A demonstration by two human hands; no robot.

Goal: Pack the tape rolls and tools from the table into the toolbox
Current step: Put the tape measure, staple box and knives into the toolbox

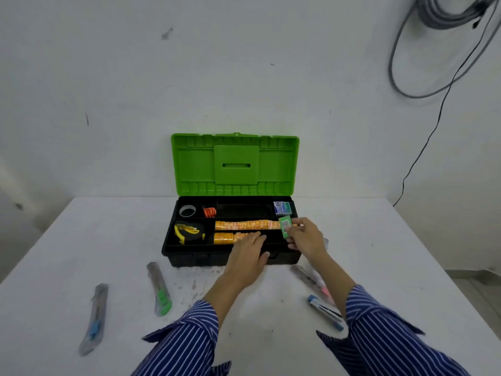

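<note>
The right hand (305, 237) pinched a small green box (285, 226) over the right end of the toolbox (230, 256), mid-frame. That light pinch could have let it drop among the orange tape rolls (248, 225), jamming the row. The left hand (248, 257) lay flat, holding nothing, on the front rolls. Four knives, one at (159, 289), lay unpacked on the bench (81, 240), lower frame.

A scuffed white painted wall (244, 63) rises behind the stained white worktop (81, 240). Grey coiled cables (444, 12) hang top right; one thin black cord (423, 147) trails down.
</note>
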